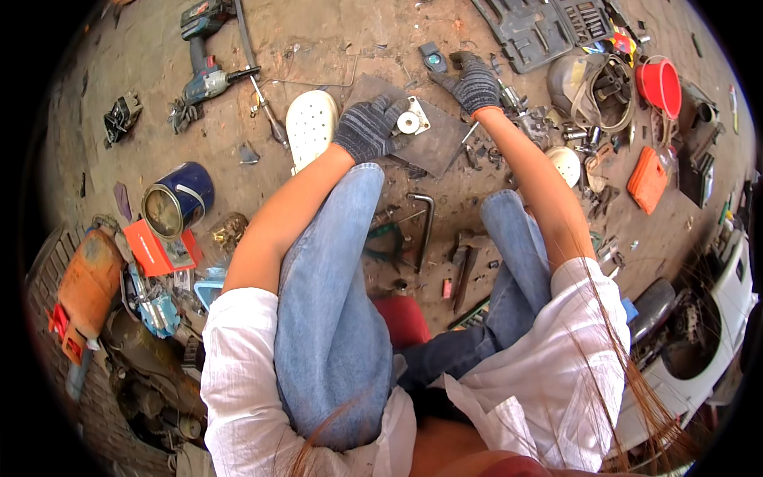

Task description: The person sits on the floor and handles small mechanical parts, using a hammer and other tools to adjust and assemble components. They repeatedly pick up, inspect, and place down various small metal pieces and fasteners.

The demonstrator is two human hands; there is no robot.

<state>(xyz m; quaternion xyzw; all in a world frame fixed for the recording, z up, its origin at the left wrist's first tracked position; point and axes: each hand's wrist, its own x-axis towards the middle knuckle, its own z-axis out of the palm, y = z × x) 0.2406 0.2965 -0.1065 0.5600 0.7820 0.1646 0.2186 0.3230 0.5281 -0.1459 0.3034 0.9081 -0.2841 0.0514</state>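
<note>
Left hand (368, 129), in a striped dark-grey knit glove, curved its fingers at the left edge of a small silvery metal bracket with a round boss (408, 122); whether it gripped the bracket could not be told. The bracket was over a dark, flat, square-cornered plate (437, 153) on the brown ground (318, 48). Right hand (474, 84), gloved alike, was open, fingers parted just beside a small black gadget with a round face (431, 59). Farther out lay a blue-and-black cordless power tool (208, 79) and a grey plastic tool case (528, 40).
</note>
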